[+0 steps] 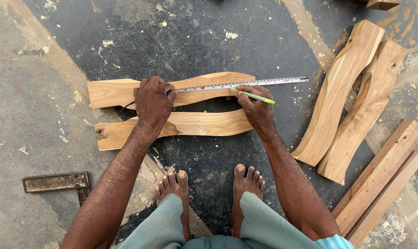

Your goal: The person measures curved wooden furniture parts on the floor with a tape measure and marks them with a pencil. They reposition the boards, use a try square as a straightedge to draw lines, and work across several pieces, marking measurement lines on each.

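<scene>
Head view, looking straight down at the floor point(43, 115); person squatting, bare feet point(209, 184) at bottom centre. Landmark for all positions: the upper board point(112, 91).

Far left of the upper board, low on the floor: a rusty metal square point(56, 181), lying flat, untouched.

Upper board: wavy-edged plank, lying flat, long axis left to right. Just below it, a narrow gap apart, a lower board point(204, 124) of the same curved profile.

Left hand point(153, 99): clamped down on the tape case, which the hand hides, fingers curled together, pressing it on the left-middle of the upper board. A dark bit pokes out left of the hand; cannot tell what it is.

Tape point(246, 83): blade drawn out rightward from the left hand, lying along the top face of the upper board and overshooting its right end; the hook end rests over bare floor.

Right hand point(255, 107): closed on a green pencil point(257, 97), fingers pinched together, tip set at the blade near the right end of the upper board. The wrist passes over the right end of the lower board.

Well right of the upper board: two more curved boards point(352, 97) leaning together, then two straight battens point(384, 180) side by side.

Progress, as judged: tape laid and held, pencil at the mark point. No pencil line can be made out on either board. The lower board shows no sign of measuring, and the right-hand boards lie untouched.
</scene>
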Action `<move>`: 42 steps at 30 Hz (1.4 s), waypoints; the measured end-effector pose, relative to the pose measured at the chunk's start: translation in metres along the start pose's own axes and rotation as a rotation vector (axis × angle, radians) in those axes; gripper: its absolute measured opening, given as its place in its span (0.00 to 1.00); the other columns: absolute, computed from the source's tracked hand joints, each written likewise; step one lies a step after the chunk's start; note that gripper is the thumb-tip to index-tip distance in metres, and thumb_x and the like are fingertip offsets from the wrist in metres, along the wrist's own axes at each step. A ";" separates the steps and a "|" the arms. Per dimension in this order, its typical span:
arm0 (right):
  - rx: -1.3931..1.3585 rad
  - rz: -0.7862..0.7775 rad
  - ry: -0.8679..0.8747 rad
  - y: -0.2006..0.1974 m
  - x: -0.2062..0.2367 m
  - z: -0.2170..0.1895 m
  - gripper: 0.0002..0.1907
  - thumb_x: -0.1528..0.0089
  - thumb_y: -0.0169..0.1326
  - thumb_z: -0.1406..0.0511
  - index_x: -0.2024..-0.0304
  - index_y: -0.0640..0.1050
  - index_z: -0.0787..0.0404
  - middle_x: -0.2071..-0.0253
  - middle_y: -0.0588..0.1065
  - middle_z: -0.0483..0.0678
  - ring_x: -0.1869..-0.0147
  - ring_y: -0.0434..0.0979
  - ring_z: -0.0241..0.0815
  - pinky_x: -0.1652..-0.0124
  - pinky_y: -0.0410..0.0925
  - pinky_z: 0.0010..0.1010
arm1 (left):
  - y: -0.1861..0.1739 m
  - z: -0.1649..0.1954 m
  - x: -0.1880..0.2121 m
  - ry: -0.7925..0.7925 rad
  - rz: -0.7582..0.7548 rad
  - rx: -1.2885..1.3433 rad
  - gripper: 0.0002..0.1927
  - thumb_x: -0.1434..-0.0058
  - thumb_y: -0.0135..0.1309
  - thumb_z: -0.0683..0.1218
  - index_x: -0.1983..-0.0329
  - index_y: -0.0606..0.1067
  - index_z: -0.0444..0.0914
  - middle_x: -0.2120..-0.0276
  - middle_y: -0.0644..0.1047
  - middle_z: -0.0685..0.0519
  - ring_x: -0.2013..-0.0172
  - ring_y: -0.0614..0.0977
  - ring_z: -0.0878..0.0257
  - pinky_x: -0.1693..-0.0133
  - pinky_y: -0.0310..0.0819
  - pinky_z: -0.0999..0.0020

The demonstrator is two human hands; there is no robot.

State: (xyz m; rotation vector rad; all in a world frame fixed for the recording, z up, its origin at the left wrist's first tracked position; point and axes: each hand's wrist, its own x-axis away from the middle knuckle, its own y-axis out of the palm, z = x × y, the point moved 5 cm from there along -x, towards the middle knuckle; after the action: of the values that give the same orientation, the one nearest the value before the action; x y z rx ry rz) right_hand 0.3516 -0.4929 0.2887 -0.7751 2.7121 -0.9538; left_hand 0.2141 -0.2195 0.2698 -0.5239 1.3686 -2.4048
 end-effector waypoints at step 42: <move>-0.707 -0.099 0.208 0.006 0.119 -0.025 0.11 0.34 0.53 0.71 0.52 0.82 0.68 0.56 0.81 0.57 0.50 0.81 0.46 0.46 0.74 0.39 | 0.023 -0.122 0.378 -0.574 -0.026 -0.187 0.25 0.41 0.61 0.61 0.46 0.76 0.43 0.45 0.71 0.45 0.43 0.76 0.47 0.40 0.72 0.45</move>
State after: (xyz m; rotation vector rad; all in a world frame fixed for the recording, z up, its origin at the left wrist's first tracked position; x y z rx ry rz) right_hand 0.2398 -0.5379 0.3066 -0.9598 3.2450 -0.0485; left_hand -0.1730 -0.3091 0.2505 -1.1756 1.3175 -1.9220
